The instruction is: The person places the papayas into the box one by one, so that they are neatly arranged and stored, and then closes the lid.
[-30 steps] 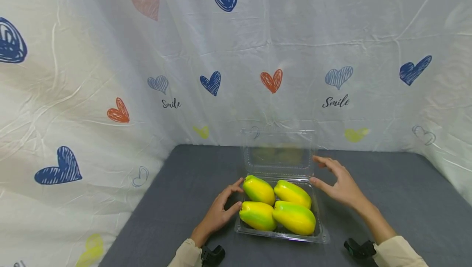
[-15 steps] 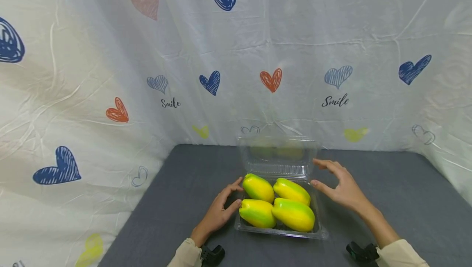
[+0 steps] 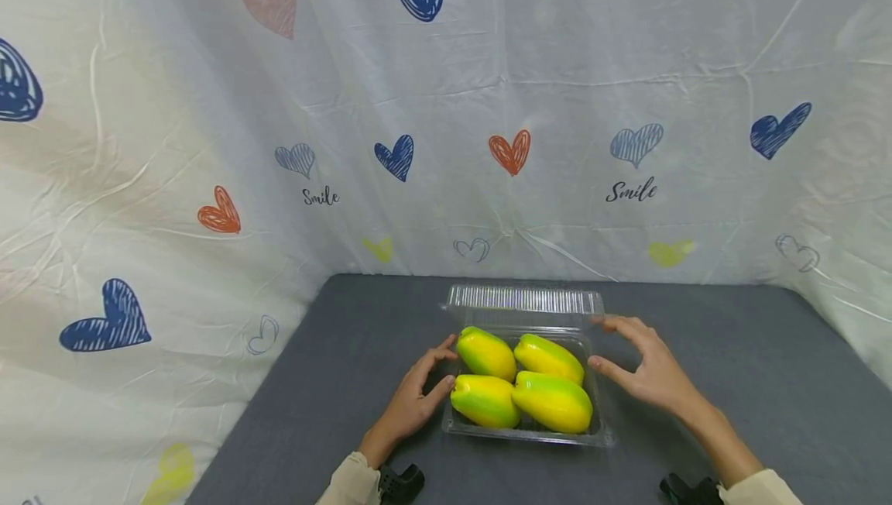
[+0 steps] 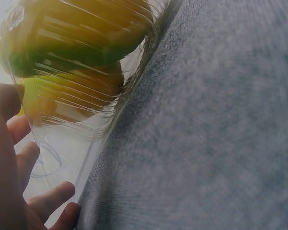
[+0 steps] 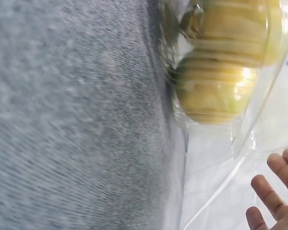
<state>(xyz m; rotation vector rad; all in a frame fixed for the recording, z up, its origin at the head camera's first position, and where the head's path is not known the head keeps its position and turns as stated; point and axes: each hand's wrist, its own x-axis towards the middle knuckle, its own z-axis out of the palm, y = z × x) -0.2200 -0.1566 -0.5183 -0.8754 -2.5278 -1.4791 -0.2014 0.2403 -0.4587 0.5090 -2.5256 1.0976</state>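
Note:
Several yellow-green fruits (image 3: 554, 403), long and plump like small papayas, sit in two rows in a clear plastic clamshell box (image 3: 526, 435). Its see-through lid (image 3: 526, 299) is folded back behind the box, away from me. At the box's left side is my left hand (image 3: 411, 404), thumb and fingers spread, with fingertips at the rim. In the left wrist view those fingers (image 4: 26, 160) lie along the clear wall. My right hand (image 3: 651, 369) hovers at the right side, fingers loosely extended and holding nothing. The right wrist view shows its fingertips (image 5: 266, 189) apart from the box.
A dark grey cloth (image 3: 334, 350) covers the table. Behind it hangs a white curtain (image 3: 446, 102) printed with hearts and the word Smile. A black wrist device (image 3: 400, 482) sits by the left sleeve, and another device (image 3: 690, 489) by the right.
The lid has tipped backward from nearly upright to lying low behind the box. My right hand has shifted slightly lower in view. The left hand has stayed at the box's left rim.

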